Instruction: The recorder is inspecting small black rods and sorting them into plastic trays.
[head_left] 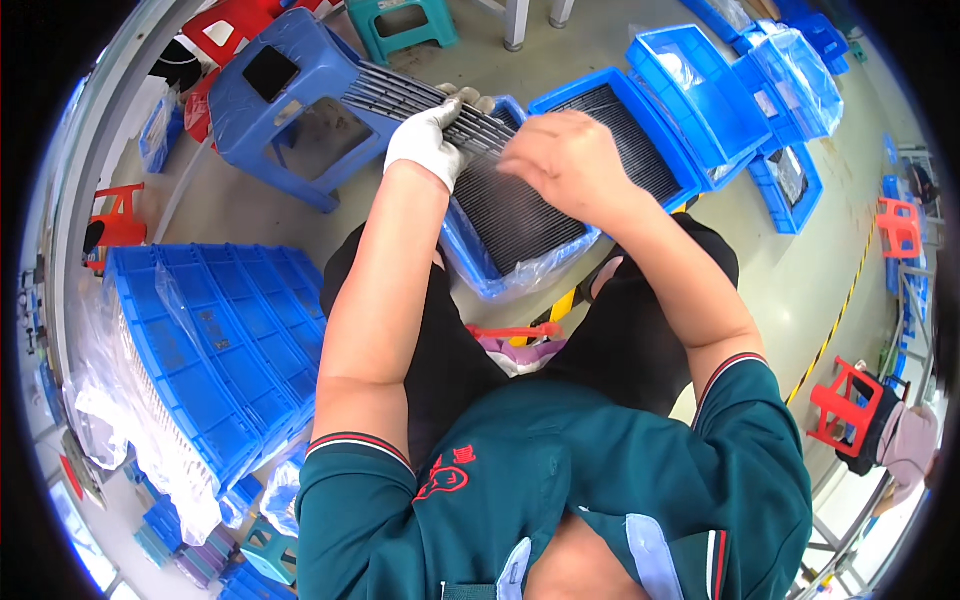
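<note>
My left hand [425, 145], in a white glove, is wrapped round a bundle of thin dark metal rods [385, 92]. The bundle slants from the blue stool's edge down toward my right hand [572, 165]. That bare hand is closed at the rods' right end, its fingertips slightly blurred; what they pinch is hidden. Below both hands is a blue crate [478, 280] lined with clear plastic, with close rows of dark rods [520, 222] in it. A second blue crate [655, 118] beside it on the right also holds dark rods.
A blue stool [285, 110] stands at the far left, with a green stool [405, 30] behind it. Stacked blue crates [215, 345] rise at my left. More blue crates [700, 90] are at the far right. A red stool [845, 405] stands on the right near another person [905, 440].
</note>
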